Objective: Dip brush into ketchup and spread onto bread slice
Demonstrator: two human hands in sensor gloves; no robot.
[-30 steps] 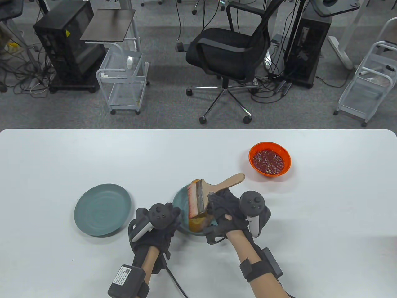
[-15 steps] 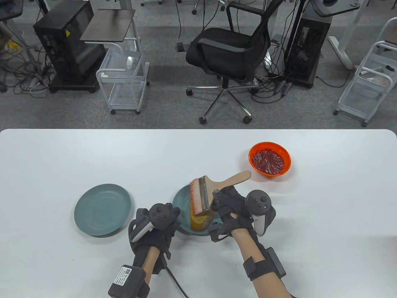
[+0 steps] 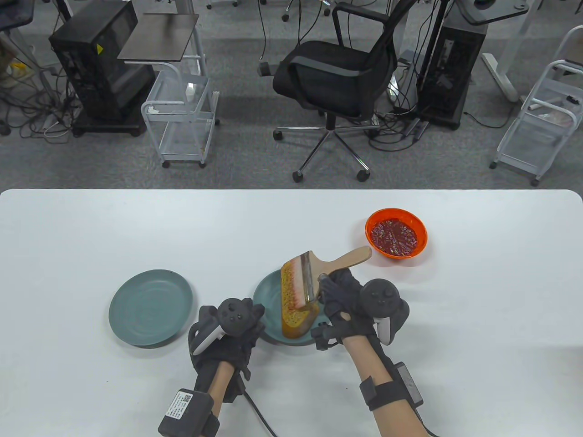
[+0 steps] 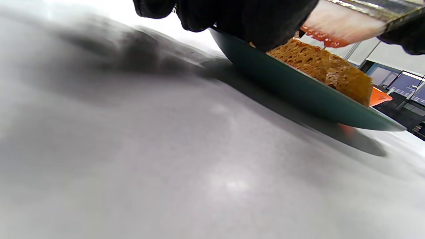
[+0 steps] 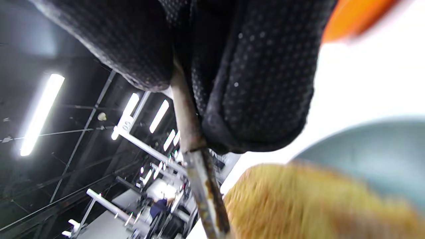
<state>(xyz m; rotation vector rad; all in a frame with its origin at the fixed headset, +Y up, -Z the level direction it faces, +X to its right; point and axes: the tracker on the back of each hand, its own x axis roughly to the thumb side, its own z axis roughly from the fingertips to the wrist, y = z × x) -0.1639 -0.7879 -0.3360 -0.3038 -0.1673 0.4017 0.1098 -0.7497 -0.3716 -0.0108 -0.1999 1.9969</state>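
R hand (image 3: 348,298) in black sensor glove grips the wide flat wooden-handled paintbrush (image 3: 319,275) at the neck of its handle, fingers (image 5: 259,83) wrapped tight round it. Handle end points up-right toward the small round orange bowl of red ketchup (image 3: 396,232), which sits on the white desk (image 3: 68,236) well apart to the upper right of the bread. Bristles, stained reddish at the tips, lie on the top face of the brown porous bread slice (image 3: 296,305); in L wrist view the red-tipped bristles (image 4: 335,28) sit just above/at the bread (image 4: 322,69), contact there hard to tell.

Bread slice lies in the round teal plate (image 3: 264,296) near desk centre, long side running front to back.

L hand (image 3: 230,325) in black glove sits at the near-left rim of that plate; L wrist view shows its fingers (image 4: 252,20) curled over the plate edge (image 4: 298,96), touching it. Whether they pinch the rim or only rest on it: can't tell.

A second round teal plate (image 3: 150,307) sits to the left, apart from the L hand.
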